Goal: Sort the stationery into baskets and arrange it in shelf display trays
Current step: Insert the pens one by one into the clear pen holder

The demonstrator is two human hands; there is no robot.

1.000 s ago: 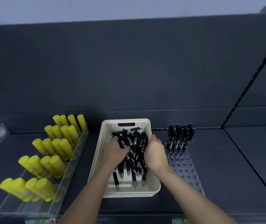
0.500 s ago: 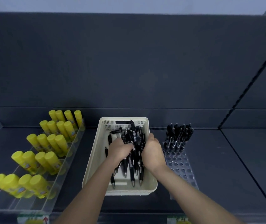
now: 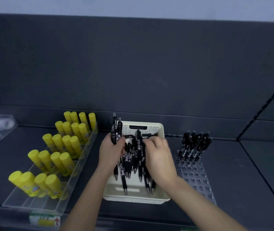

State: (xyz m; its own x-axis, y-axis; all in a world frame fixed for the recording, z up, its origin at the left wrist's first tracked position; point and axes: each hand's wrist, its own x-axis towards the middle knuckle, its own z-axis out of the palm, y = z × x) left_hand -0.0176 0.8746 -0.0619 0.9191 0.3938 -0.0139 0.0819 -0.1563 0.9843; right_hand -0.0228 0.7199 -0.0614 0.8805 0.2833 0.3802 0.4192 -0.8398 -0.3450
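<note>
Black pens (image 3: pixel 129 164) lie loose in the cream basket (image 3: pixel 136 200) at the middle of the shelf (image 3: pixel 243 180), long axes front to back, tips toward the person. The left hand (image 3: pixel 111 152) sits over the basket's left rear corner; its grip is closed round a small bundle (image 3: pixel 116 129) of pens held upright, clip ends up. The right hand (image 3: pixel 159 159) hangs over the right half of the basket with fingers curled down among the pens. It is motion-blurred, so whether its grip has a pen cannot be told. Key relation: the perforated tray (image 3: pixel 198 180) lies just right of the basket, its rear rows already filled with standing pens (image 3: pixel 194 144) and its front holes open. The right hand is nearer the tray; the bundle is on the far side. Judgement: the bundle likely has to cross the basket, or pens pass to the right hand, each kept vertical over a hole. Yellow glue sticks (image 3: pixel 61 157) stand in a clear tray (image 3: pixel 32 203) to the left.
</note>
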